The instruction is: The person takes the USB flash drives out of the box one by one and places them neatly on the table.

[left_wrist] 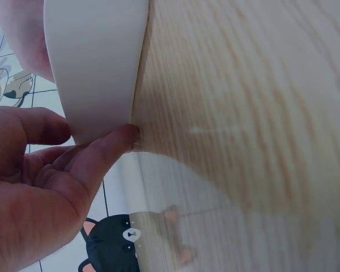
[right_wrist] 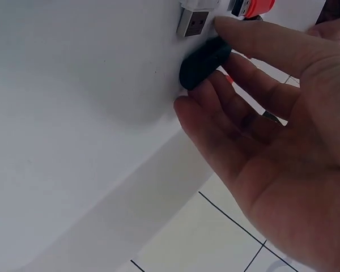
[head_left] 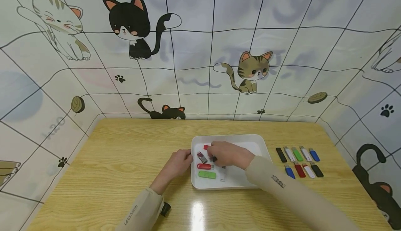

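Observation:
My left hand (head_left: 179,162) is at the left side of a white tray (head_left: 250,140). In the left wrist view its fingers and thumb grip the edge of the tray wall. Over the tray, my right hand (head_left: 230,153) reaches down among USB sticks. Its curled fingers hold a dark USB stick (right_wrist: 204,62) close to the tray floor. Beside those fingers lies a USB stick with a metal plug (right_wrist: 194,22). Also in the tray are a red stick (head_left: 204,166), a green stick (head_left: 207,174) and a swivel stick (head_left: 202,157). The right hand partly covers others.
Right of the tray, several USB sticks lie on the wooden table (head_left: 134,147) in two rows, among them a black one (head_left: 281,154) and a blue one (head_left: 314,155). A cat-patterned cloth (head_left: 194,50) encloses the table's back and sides.

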Demonstrator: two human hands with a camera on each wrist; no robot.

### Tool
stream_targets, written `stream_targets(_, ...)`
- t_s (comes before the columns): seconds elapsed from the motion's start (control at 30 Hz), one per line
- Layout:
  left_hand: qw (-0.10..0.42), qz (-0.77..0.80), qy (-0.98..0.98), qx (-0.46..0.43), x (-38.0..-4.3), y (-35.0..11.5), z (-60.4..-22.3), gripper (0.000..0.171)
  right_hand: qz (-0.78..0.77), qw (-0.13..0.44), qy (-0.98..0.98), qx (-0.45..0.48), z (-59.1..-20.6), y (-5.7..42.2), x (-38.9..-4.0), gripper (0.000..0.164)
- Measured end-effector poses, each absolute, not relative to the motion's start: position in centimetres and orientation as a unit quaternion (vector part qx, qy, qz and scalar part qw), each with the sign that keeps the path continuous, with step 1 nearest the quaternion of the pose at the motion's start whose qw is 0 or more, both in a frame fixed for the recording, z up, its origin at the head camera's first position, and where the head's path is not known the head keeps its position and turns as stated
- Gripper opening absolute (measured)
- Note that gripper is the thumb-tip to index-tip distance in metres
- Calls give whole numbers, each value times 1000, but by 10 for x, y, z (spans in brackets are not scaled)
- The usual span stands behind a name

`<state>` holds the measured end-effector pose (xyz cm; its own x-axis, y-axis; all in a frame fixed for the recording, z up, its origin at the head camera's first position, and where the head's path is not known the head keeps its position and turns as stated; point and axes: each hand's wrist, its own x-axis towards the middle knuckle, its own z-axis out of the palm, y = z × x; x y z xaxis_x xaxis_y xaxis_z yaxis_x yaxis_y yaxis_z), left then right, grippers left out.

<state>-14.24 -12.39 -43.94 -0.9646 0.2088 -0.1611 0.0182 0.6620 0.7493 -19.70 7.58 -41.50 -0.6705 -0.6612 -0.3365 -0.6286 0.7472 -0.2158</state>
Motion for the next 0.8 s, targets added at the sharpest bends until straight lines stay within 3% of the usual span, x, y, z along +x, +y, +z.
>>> stream_targets(0.43, 92, 394, 912, 74, -141, -124, -442, 32, -41, 191, 914, -356, -412, 80, -199, 13)
stream_targets(0.8, 97, 399, 909, 70, -143, -123, -443, 33, -102, 148, 923, -341, -397, 99, -197, 12)
